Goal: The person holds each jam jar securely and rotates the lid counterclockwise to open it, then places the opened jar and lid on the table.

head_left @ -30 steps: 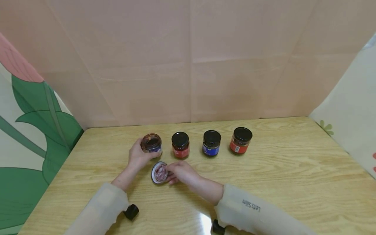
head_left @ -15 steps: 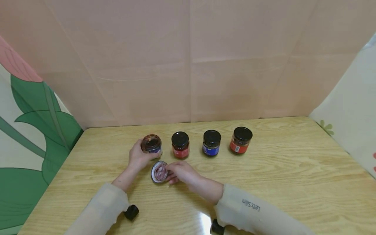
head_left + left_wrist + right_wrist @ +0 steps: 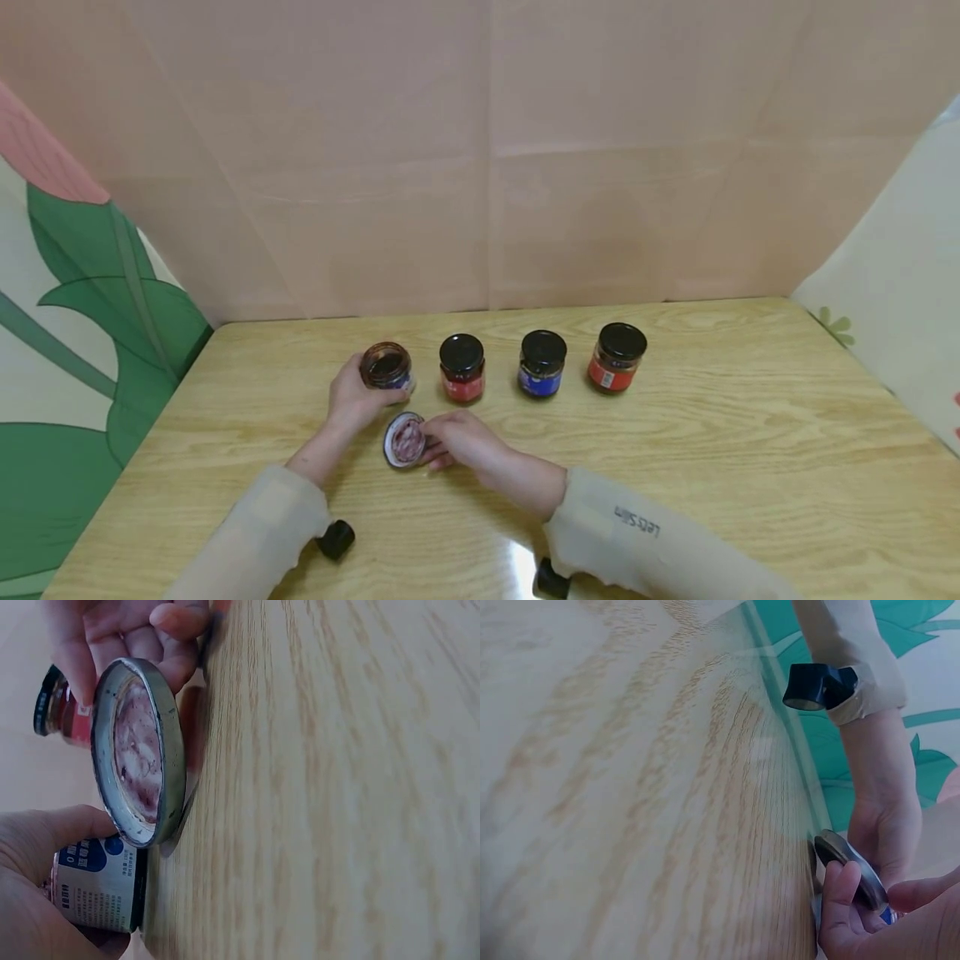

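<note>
Gripping the open jar [image 3: 387, 366], the left hand [image 3: 352, 398] steadies it; at its 5 o'clock the right hand [image 3: 453, 439] pinches the smeared lid [image 3: 405, 439].

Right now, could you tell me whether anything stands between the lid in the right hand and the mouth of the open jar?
Nothing visible does. The right hand holds the lid, tilted, just in front of the open jar, which the left hand grips; its mouth is uncovered.

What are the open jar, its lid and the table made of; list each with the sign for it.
Open jar: looks like clear glass; the dark contents show through above a printed paper label.
Lid: probably metal; thin grey rim with a dull sheen, inside smeared purple.
Table: wood or wood-look laminate; light grain, glossy glare.
</note>
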A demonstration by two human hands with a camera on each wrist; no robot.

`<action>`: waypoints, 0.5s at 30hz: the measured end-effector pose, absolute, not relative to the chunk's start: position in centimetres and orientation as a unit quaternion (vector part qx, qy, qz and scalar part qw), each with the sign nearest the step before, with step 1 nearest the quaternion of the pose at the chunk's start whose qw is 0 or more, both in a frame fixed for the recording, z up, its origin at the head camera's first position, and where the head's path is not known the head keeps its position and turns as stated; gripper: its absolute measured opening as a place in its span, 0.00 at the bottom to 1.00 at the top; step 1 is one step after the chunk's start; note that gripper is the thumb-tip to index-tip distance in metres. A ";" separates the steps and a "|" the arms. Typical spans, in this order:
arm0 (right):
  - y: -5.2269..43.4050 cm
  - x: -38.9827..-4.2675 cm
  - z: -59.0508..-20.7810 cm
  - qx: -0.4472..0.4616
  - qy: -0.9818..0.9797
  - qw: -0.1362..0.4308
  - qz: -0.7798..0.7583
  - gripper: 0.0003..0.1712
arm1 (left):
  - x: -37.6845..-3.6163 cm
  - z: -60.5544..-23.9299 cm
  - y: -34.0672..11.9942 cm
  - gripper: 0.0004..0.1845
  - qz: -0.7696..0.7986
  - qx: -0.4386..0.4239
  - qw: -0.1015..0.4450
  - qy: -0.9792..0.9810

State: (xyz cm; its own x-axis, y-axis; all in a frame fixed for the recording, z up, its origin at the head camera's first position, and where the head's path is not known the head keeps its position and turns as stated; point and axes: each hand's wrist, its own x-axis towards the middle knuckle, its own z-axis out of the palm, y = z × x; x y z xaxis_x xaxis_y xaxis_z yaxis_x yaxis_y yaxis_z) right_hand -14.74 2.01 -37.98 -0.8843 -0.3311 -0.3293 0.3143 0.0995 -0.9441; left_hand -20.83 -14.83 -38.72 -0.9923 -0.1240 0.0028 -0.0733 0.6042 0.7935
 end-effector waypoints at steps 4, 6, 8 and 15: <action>2.0 -14.8 -37.9 -0.006 0.700 0.242 -0.672 0.16 | -20.9 -38.6 -14.7 0.42 -0.435 0.051 0.025 -0.899; 1.9 -14.9 -37.9 -0.007 0.699 0.244 -0.672 0.17 | -20.9 -38.6 -14.6 0.42 -0.433 0.050 0.023 -0.900; 1.9 -14.9 -37.9 -0.008 0.699 0.244 -0.672 0.17 | -20.9 -38.6 -14.6 0.43 -0.435 0.051 0.020 -0.899; 1.9 -15.1 -38.1 -0.003 0.700 0.244 -0.671 0.18 | -20.7 -38.7 -14.8 0.47 -0.448 0.054 0.009 -0.892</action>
